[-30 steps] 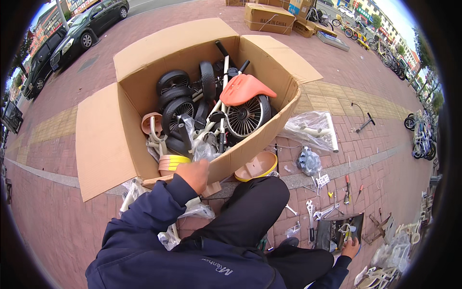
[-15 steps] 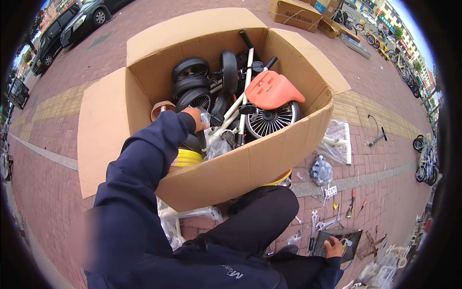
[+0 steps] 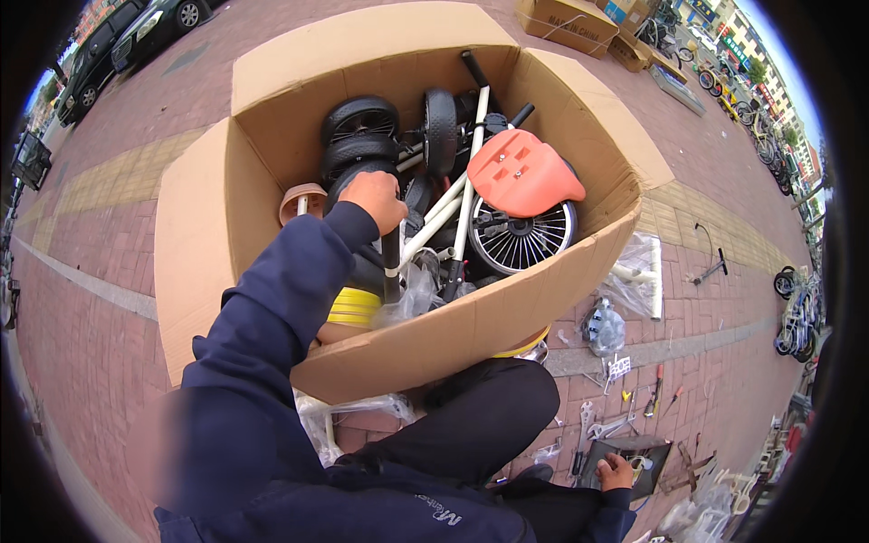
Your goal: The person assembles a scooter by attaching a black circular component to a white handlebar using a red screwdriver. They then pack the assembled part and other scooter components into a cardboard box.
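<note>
My left hand [image 3: 376, 201] reaches into a large open cardboard box [image 3: 453, 335], its fingers wrapped round the top of a black-gripped handlebar [image 3: 391, 262] that stands upright. Beside it lie black-tyred wheels [image 3: 362, 122], cream metal tubes [image 3: 441, 219] and clear plastic wrap [image 3: 412, 297]. A salmon-coloured plastic seat [image 3: 520, 172] rests over a spoked wheel [image 3: 525, 240] at the box's right. Yellow rings [image 3: 355, 308] show below my left wrist. Low on the right, my right hand [image 3: 615, 472] hangs by a dark tray [image 3: 634, 452], fingers loosely bent and apart, with nothing seen in them.
Spanners [image 3: 608, 425], screwdrivers [image 3: 654, 394] and plastic-wrapped parts [image 3: 605, 328] lie on the brick paving to the right. A hand pump [image 3: 711, 267] stands farther out. Cars [image 3: 149, 36], more cardboard boxes [image 3: 570, 25] and parked bikes [image 3: 797, 312] are around.
My left hand has shifted slightly up and right, from beside the plastic wrap onto the top of the black handle. My right hand stays low by the tray.
</note>
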A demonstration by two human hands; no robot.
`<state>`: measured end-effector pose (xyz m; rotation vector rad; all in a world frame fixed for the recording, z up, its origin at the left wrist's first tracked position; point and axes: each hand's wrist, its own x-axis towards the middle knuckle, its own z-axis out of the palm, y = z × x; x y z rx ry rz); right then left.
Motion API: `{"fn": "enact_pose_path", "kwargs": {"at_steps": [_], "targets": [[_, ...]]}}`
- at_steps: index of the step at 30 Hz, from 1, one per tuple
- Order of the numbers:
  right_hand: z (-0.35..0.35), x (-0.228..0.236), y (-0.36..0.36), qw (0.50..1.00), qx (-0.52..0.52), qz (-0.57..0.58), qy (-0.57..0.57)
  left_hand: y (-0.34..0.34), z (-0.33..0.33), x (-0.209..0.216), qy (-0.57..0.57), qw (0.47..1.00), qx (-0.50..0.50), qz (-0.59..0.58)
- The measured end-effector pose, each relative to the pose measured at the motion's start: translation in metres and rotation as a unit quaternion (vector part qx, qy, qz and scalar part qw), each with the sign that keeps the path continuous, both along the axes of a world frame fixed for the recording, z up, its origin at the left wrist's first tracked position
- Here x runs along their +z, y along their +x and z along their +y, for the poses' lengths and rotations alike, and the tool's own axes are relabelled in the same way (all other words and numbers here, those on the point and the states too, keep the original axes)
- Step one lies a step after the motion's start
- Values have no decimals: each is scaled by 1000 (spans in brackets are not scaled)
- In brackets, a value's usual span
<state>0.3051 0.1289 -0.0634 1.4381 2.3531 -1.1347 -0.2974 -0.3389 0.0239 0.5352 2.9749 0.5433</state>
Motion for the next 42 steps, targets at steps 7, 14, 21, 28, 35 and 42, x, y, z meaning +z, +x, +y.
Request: {"fn": "enact_pose_path", "kwargs": {"at_steps": [7,14,21,28,35,42], "targets": [[-6,12,-13,1000,-14,-19,-6,-9,-8,25,183,972,43,141],[-9,13,-18,1000,-3,-8,-8,-7,21,-20,385,913,115,70],[-11,18,-12,1000,2,7,8,24,51,-1,526,845,23,-93],[-14,20,-2,998,18,29,59,25,5,182,453,886,-51,-88],[-7,11,-3,997,1,67,30,118,-58,282,335,932,-127,-47],[-15,19,-16,990,-12,142,6,210,-148,302,447,862,-188,147]]}}
